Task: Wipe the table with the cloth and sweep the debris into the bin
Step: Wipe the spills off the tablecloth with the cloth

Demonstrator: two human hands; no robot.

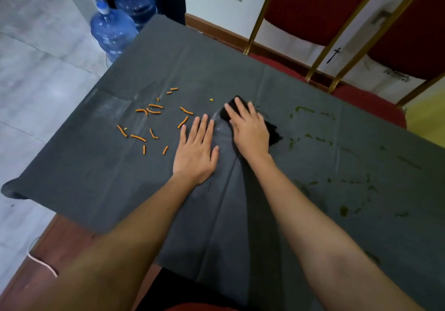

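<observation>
Matt grey fabric table cover (240, 74), creased; black cloth (273, 132); glossy blue plastic bottles (113, 31); gold metal chair frames (320, 57), red upholstery.

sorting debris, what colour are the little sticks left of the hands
Orange sticks, clearest in the head view.

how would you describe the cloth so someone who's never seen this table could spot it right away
Start at the grey-covered table and find the person's right hand pressed flat near its middle. The cloth is the small black wad under that palm, poking out past the fingertips and the outer edge. Unlike the orange debris sticks on the left and green smears on the right, it is dark and bunched.
</observation>
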